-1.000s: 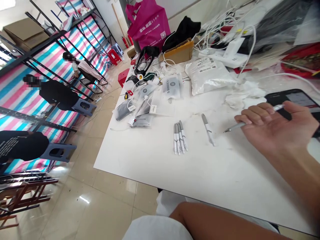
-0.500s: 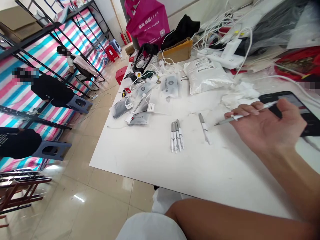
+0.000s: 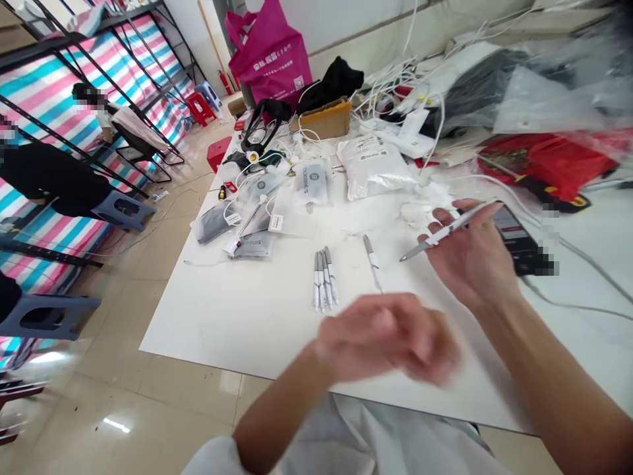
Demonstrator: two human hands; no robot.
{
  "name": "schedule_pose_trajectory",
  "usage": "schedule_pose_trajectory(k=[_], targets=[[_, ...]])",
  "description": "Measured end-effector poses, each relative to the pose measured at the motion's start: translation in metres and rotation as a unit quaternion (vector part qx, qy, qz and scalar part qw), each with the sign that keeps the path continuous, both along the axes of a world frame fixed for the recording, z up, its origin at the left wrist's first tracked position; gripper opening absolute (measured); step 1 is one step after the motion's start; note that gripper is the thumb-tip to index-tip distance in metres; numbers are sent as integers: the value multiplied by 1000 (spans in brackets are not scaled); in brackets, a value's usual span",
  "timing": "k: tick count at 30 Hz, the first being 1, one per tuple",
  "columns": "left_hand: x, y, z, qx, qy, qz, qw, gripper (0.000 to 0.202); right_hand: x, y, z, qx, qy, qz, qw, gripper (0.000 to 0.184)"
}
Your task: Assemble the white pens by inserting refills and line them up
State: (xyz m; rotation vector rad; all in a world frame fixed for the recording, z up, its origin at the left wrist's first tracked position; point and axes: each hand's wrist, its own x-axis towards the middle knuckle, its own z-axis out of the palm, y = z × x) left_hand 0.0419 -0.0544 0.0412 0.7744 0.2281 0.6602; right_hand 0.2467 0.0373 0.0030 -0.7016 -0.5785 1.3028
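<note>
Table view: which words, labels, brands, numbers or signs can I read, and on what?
"ROCKBROS", as it seems to read: grey packet.
Pink bag: white Chinese characters and a square code, too blurred to quote.
White parcel: label too small.
Packet tag: too small.
Phone: screen too blurred.
Pens: no readable text.

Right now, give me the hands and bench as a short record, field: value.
right hand: hand, palm turned up, holds a slim white-and-grey pen, grey end pointing left
left hand: hand, blurred, in front of the white flat tabletop; grip unclear
grouped pens: four white-and-grey pens, side by side
single pen: one white-and-grey pen, between the group and the right hand
near right hand: black rectangular phone, partly covered
farther back: white plastic parcel, label on top
</note>
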Motion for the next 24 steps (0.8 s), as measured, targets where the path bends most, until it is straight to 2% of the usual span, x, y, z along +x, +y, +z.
schedule_pose_trajectory(k=[2,4,6,8,11,12,14,15,16,18,20,22,24], targets=[[-29,27,1,63,42,95,993,48,0,-1,-1,24,-40,-2,999,43],[-60,57,-1,126,169,198,957,40,-1,-1,-4,54,-84,-6,995,34],[-83,83,-10,208,298,257,895,39,-2,-1,-6,66,-110,-10,992,31],[-97,99,-25,274,384,299,829,36,-2,0,-7,60,-106,3,993,38],[-104,104,-52,314,465,361,745,34,-2,0,-10,54,-95,51,993,52],[-105,103,-60,337,498,372,708,32,-1,0,-11,63,-111,56,990,54],[-107,98,-71,421,560,350,622,27,0,-2,-14,106,-197,51,973,52],[-108,96,-74,442,583,335,594,26,0,-4,-17,132,-270,50,952,49],[-110,95,-75,454,602,315,576,27,0,-6,-19,159,-354,56,920,43],[-111,94,-76,457,625,282,567,27,-1,-11,-24,197,-518,95,827,24],[-112,94,-74,461,631,265,565,25,-4,-15,-29,216,-627,140,735,10],[-111,94,-72,470,631,264,557,22,-7,-18,-34,226,-680,165,678,20],[-110,94,-71,471,635,266,552,21,-10,-19,-39,237,-709,163,644,30]])
